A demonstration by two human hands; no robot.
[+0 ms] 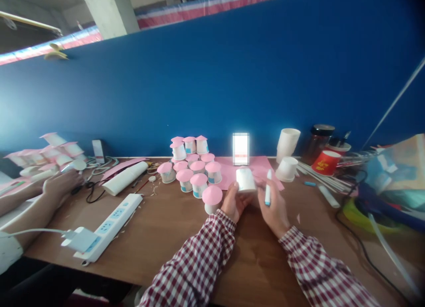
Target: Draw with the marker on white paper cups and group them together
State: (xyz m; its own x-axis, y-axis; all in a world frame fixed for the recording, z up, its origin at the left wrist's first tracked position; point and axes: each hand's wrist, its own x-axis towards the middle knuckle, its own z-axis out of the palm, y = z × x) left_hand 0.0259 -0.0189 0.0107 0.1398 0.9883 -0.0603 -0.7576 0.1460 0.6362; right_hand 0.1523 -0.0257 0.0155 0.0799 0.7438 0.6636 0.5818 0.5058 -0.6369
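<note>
My left hand (235, 204) is closed around a white paper cup (246, 180), held upside down just above the wooden table (166, 227). My right hand (274, 208) grips a blue-and-white marker pen (267, 188) upright, right next to the cup. Both sleeves are red-and-white check. A pink paper sheet (229, 172) lies on the table behind the cup. To the left of my hands stands a cluster of several small white cups with pink cone roofs (198, 172).
A white power strip (111, 225) with a plugged charger lies at front left. Another person's hand (59, 187) rests at the far left by more pink-roofed cups (49, 154). Stacked white cups (287, 154), a red cup (326, 162), a dark jar (318, 141) and cables (365, 249) crowd the right.
</note>
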